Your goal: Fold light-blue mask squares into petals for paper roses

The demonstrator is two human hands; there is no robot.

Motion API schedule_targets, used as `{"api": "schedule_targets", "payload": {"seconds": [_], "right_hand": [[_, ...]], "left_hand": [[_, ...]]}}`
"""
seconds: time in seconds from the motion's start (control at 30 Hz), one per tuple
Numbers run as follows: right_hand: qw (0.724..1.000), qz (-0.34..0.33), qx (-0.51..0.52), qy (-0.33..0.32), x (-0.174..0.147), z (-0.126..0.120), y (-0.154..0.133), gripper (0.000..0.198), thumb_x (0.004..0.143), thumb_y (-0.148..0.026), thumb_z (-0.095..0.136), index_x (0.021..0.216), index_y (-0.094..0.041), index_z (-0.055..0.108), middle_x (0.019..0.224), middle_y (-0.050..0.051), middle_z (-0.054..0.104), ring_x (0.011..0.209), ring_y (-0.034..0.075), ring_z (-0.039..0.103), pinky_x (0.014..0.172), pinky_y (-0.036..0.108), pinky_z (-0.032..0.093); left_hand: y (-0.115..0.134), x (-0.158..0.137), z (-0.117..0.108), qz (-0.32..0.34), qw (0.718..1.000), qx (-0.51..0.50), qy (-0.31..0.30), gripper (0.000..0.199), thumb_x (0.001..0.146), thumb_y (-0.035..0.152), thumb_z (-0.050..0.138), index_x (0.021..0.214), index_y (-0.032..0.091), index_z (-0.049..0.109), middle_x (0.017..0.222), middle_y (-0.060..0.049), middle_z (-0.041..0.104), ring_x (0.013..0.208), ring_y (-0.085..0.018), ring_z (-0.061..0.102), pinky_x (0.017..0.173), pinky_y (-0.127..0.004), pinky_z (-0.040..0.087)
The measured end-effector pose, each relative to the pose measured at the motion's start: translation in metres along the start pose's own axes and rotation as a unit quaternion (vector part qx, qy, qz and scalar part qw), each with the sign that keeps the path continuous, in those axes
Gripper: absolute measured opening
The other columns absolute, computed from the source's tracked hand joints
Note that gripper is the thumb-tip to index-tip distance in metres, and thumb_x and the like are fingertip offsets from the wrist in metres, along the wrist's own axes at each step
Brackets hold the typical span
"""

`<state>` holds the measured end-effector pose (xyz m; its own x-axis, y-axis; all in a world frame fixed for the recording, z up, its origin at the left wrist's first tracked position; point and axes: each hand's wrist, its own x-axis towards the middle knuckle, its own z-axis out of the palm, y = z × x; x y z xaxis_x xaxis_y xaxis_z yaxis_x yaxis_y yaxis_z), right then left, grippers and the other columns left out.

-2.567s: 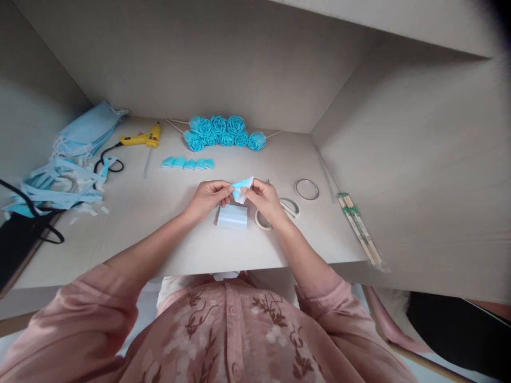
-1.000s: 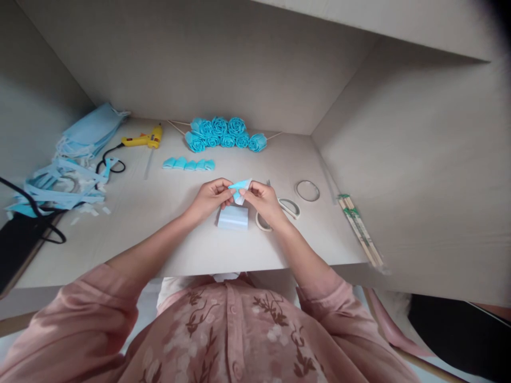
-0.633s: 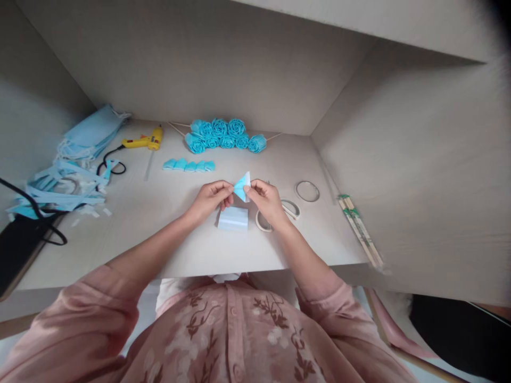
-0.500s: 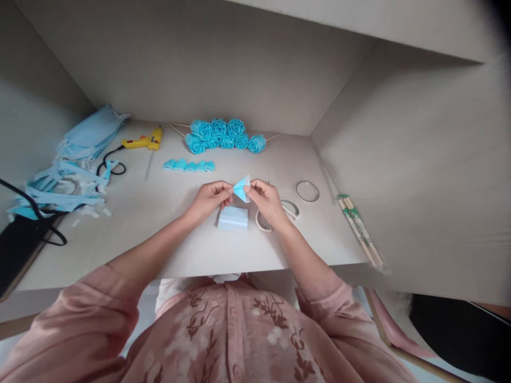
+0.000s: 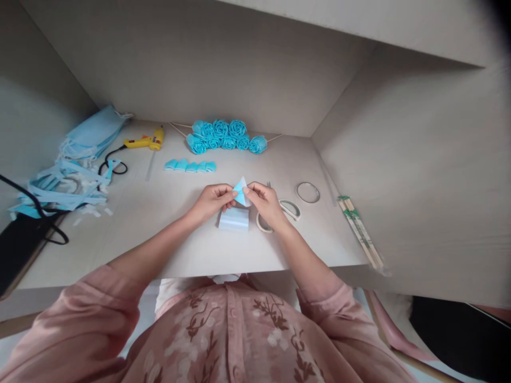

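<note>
Between my two hands is a small folded piece of blue and white mask fabric (image 5: 241, 193), roughly triangular. My left hand (image 5: 214, 201) pinches its left side, and my right hand (image 5: 265, 201) pinches its right side with the thumb on top. Just below them a stack of pale blue fabric squares (image 5: 233, 219) lies on the table. White-handled scissors (image 5: 290, 209) lie partly hidden under my right hand and wrist. Beyond my hands rests a row of several folded blue petals (image 5: 190, 166).
Several blue fabric roses (image 5: 220, 136) on sticks lie against the back wall. A yellow glue gun (image 5: 144, 141), face masks (image 5: 94, 132) and cut mask strips (image 5: 64, 186) occupy the left. To the right are a metal ring (image 5: 307, 192) and packaged wooden sticks (image 5: 362, 232).
My left fingers have moved slightly further onto the folded piece, which has tilted a little. Both hands keep their pinch, and the things on the table stay in place.
</note>
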<state>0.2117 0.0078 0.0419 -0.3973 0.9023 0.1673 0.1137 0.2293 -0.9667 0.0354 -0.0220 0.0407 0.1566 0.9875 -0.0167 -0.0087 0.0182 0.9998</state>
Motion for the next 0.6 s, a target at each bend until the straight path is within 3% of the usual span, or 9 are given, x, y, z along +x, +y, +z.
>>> {"api": "schedule_targets", "payload": {"seconds": [0.13,0.27,0.37,0.47,0.6], "right_hand": [[1.0,-0.008,0.018,-0.008,0.0001,0.0011,0.0004,0.031,0.08,-0.05,0.066,0.076,-0.019,0.059,0.066,-0.003,0.049,0.061,0.011,0.043,0.058,0.025,0.034],[0.998,-0.003,0.026,0.065,0.002,0.0006,0.0031,0.033,0.076,-0.049,0.07,0.068,-0.019,0.059,0.061,-0.004,0.047,0.058,0.01,0.041,0.057,0.025,0.034],[0.992,0.002,0.091,0.091,0.0036,-0.002,0.0038,0.032,0.079,-0.051,0.067,0.074,-0.019,0.064,0.067,-0.001,0.056,0.063,0.012,0.05,0.063,0.026,0.041],[0.991,0.028,0.124,0.048,0.0035,-0.0043,0.0025,0.04,0.085,-0.058,0.057,0.082,-0.02,0.067,0.073,0.002,0.062,0.069,0.014,0.056,0.067,0.028,0.045],[0.997,0.028,0.065,-0.007,0.0022,-0.0033,0.0019,0.04,0.085,-0.058,0.057,0.077,-0.019,0.065,0.069,0.0,0.058,0.068,0.013,0.053,0.067,0.027,0.042]], "left_hand": [[-0.0007,-0.0012,0.0004,0.005,0.999,0.031,-0.021,0.036,0.073,0.047,0.07,0.063,0.014,0.059,0.057,0.001,0.058,0.049,-0.008,0.048,0.048,-0.02,0.038],[-0.0012,-0.0025,0.0005,0.013,0.996,0.068,-0.05,0.035,0.075,0.045,0.068,0.063,0.014,0.06,0.057,0.001,0.058,0.049,-0.007,0.046,0.049,-0.019,0.036],[-0.0022,-0.0021,-0.0003,0.018,0.996,0.07,-0.045,0.033,0.075,0.044,0.069,0.063,0.014,0.06,0.057,0.001,0.058,0.05,-0.007,0.046,0.05,-0.02,0.036],[-0.0039,-0.0005,-0.0016,0.022,0.998,0.05,-0.012,0.034,0.074,0.045,0.069,0.063,0.015,0.058,0.058,0.001,0.058,0.049,-0.007,0.046,0.05,-0.02,0.036],[-0.0044,0.0012,-0.0018,0.025,0.999,0.024,0.033,0.034,0.073,0.046,0.07,0.063,0.015,0.058,0.058,0.002,0.058,0.048,-0.007,0.046,0.049,-0.02,0.036]]}}
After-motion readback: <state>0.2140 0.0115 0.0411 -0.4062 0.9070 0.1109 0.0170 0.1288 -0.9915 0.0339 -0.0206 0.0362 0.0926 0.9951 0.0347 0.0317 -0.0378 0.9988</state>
